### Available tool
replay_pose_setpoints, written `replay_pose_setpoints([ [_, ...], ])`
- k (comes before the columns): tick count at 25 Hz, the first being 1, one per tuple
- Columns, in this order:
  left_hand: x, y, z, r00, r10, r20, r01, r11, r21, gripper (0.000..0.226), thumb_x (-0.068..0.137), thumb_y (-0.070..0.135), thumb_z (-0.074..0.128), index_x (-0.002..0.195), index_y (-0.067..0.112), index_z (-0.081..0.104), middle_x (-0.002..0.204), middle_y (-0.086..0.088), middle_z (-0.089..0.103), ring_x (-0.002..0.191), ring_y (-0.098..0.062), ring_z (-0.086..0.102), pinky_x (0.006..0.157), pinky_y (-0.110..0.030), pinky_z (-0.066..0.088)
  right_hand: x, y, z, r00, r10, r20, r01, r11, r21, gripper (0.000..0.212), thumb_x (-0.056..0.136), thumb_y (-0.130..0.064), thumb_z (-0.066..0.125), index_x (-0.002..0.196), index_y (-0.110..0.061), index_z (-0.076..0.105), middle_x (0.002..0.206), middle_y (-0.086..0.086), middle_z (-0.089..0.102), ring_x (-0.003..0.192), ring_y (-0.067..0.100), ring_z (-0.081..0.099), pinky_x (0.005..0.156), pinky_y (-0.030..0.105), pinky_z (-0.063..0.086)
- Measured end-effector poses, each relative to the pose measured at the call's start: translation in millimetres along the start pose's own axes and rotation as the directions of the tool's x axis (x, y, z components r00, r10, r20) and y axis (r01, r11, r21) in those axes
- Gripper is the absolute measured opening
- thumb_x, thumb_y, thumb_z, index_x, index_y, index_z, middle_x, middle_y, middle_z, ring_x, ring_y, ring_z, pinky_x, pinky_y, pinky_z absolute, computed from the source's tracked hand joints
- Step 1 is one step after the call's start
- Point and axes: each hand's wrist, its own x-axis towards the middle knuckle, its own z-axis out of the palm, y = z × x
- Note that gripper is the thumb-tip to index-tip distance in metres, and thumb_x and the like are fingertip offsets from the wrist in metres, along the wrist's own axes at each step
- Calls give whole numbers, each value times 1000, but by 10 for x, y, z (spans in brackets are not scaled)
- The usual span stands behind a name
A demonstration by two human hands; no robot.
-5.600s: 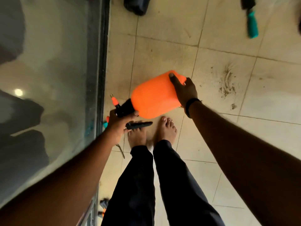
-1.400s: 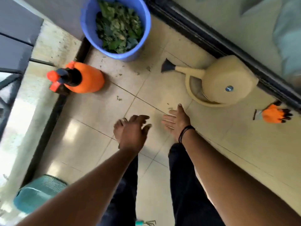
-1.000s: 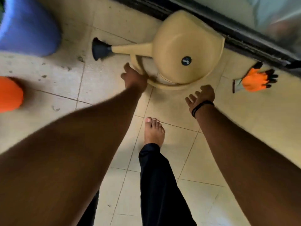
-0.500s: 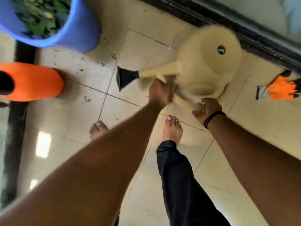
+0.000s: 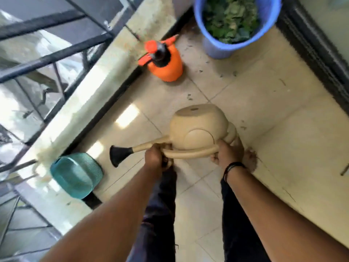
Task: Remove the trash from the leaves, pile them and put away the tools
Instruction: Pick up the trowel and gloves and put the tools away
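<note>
Tiled balcony floor [image 5: 255, 103], both hands' fingers curled round beige watering can [image 5: 196, 129] handle

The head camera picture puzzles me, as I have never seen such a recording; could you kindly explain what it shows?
No machine here: a person wears a camera on the head, looking down at their own arms. Both hands carry a beige watering can above a tiled floor: the left hand grips near the spout, the right hand grips the handle. On the floor stand an orange sprayer and a blue bucket of leaves. A teal basket rests by the ledge.
</note>
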Motion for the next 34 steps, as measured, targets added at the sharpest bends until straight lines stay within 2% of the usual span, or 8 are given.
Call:
replay_pose_setpoints([
  [7,888,914,-1795,947,-178,-269,95,950,-296,12,104,15,49,108,11,59,88,-10,64,65,-19,63,41,-26,55,-688,574,2463,966,-49,253,114,962,-248,83,86,-10,58,153,-45,24,121,8,60,64,30,62,42,27,51],
  [11,1333,1203,-2151,940,-233,-249,145,934,-327,25,101,17,53,120,8,67,89,-10,71,45,-16,66,37,-22,50,-747,548,3196,956,-77,284,186,906,-380,87,87,-13,62,156,-37,16,131,10,57,94,39,70,52,38,61],
  [15,1472,1341,-2244,948,-255,-193,152,890,-430,20,100,20,59,109,4,66,87,-12,68,55,-16,69,44,-23,57,-674,447,3505,913,-101,396,267,881,-391,76,86,-15,74,145,-30,29,127,14,58,69,29,71,48,32,57],
  [18,1519,1490,-2287,954,-252,-164,138,851,-507,16,99,17,60,104,2,65,95,-13,69,65,-18,68,46,-22,57,-687,389,3628,904,-55,424,207,924,-322,80,87,-13,77,147,-26,25,122,21,59,52,21,69,51,33,58],
  [22,1401,1537,-2204,960,-224,-168,109,851,-514,19,96,19,62,109,6,67,95,-10,70,69,-16,71,53,-22,58,-732,379,3576,905,-39,423,173,943,-284,78,88,-17,76,148,-25,26,126,21,59,73,28,73,48,29,56],
  [26,1208,1497,-2012,960,-214,-178,87,839,-538,26,93,33,70,104,10,68,99,-6,72,86,-15,73,61,-26,61,-800,326,3318,897,0,442,139,949,-282,83,88,-20,76,152,-31,24,128,20,62,60,22,72,45,27,54],
  [28,1101,1486,-1880,957,-195,-215,56,850,-524,28,93,38,69,100,11,66,102,-7,71,86,-16,72,57,-26,60,-813,259,3032,881,6,472,117,966,-232,81,90,-17,73,153,-32,23,128,22,60,71,26,73,46,28,56],
  [34,549,1235,-1434,927,-27,-373,-108,936,-334,56,96,70,42,121,22,56,98,-5,62,79,-17,65,59,-30,60,-692,328,1776,931,81,356,-46,994,-104,83,94,-15,69,158,-26,16,108,18,63,78,28,67,79,43,60],
])
